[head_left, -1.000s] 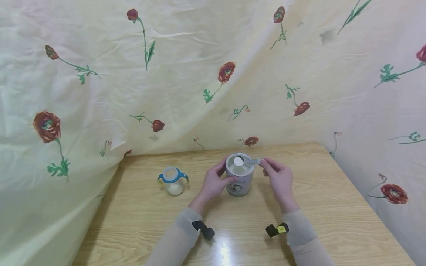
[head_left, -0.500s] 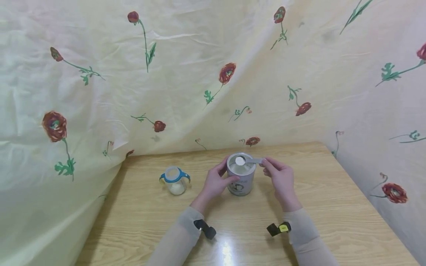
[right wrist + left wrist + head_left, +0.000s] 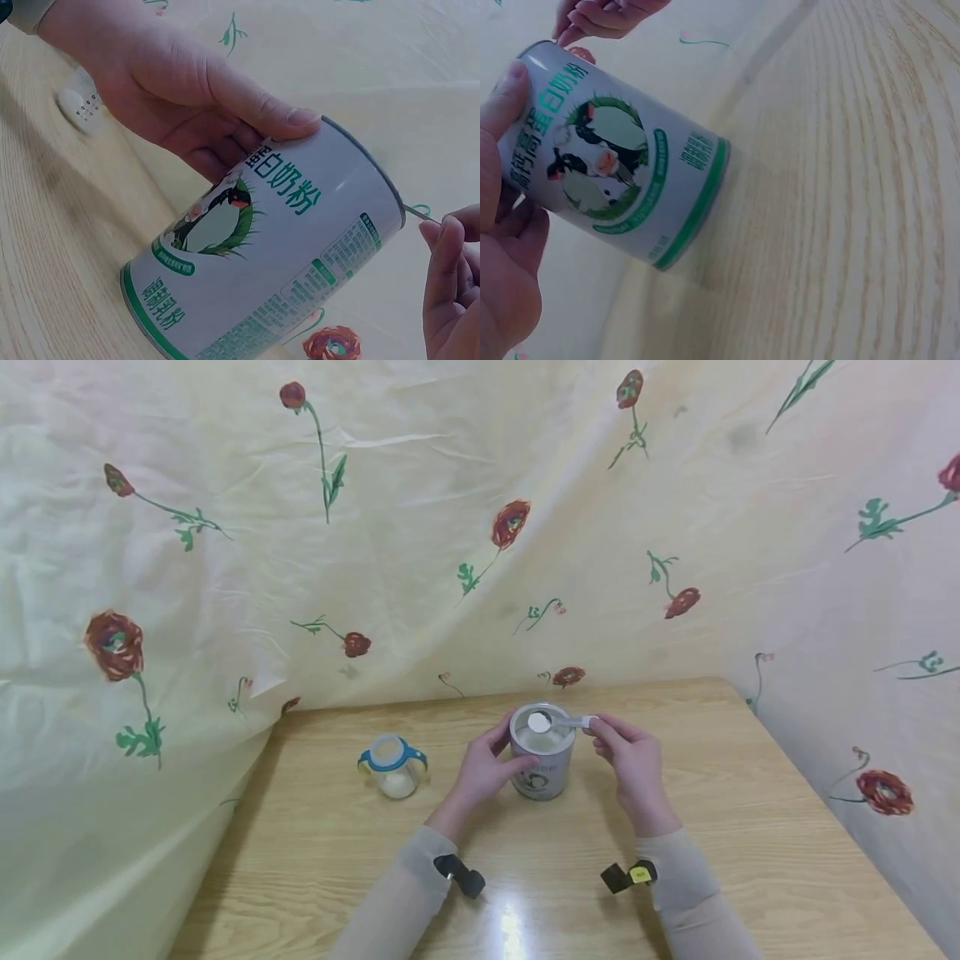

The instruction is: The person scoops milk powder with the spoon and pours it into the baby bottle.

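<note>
A milk powder tin (image 3: 542,777) with a cow picture and green lettering stands uncovered on the table. My left hand (image 3: 483,772) grips it from the left, thumb across the front and fingers round the far side; the left wrist view shows the same tin (image 3: 604,157) in that grip. Between thumb and fingers, my right hand (image 3: 633,768) pinches the handle of a measuring scoop (image 3: 540,722). The scoop's bowl, full of white powder, is at the tin's mouth. In the right wrist view only a bit of the handle shows past the rim.
To the left stands a baby bottle (image 3: 395,777) with a blue two-handled collar and white contents at its bottom. The wooden table (image 3: 315,860) meets a flowered cloth (image 3: 405,527) hanging behind it and along both sides.
Both hands, the tin and the scoop stay nearly in place. The scoop's bowl tilts very slightly, and the whole head view shifts a little.
</note>
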A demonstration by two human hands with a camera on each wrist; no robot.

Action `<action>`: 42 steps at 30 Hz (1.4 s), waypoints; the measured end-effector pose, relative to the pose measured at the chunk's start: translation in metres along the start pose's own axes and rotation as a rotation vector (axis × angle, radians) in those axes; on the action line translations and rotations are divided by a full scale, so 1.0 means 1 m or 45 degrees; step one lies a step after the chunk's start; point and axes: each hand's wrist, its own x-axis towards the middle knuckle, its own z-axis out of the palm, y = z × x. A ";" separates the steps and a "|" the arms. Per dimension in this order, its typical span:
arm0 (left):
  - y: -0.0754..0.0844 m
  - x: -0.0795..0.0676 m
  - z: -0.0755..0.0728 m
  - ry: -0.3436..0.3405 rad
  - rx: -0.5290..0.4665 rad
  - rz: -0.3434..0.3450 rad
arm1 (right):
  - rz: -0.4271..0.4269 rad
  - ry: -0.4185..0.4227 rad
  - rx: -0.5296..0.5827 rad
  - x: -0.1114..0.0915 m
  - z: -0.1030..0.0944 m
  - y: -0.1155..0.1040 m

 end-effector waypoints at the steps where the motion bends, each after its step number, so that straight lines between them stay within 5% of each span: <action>1: 0.001 0.000 -0.001 -0.004 0.007 -0.001 | 0.007 0.004 0.008 0.000 0.001 0.000; 11: 0.009 -0.006 -0.005 -0.033 0.015 -0.016 | 0.048 0.013 0.117 -0.002 0.006 -0.005; 17: 0.013 -0.016 -0.020 -0.039 -0.026 -0.043 | 0.064 0.004 0.196 -0.008 0.012 -0.014; 21: 0.018 -0.025 -0.035 -0.012 -0.027 -0.065 | 0.080 -0.029 0.249 -0.013 0.016 -0.020; 33: 0.040 -0.057 -0.095 0.117 0.161 0.078 | 0.097 -0.148 0.411 -0.029 0.051 -0.041; 42: 0.036 -0.080 -0.139 0.275 0.211 0.086 | 0.129 -0.236 0.402 -0.042 0.091 -0.039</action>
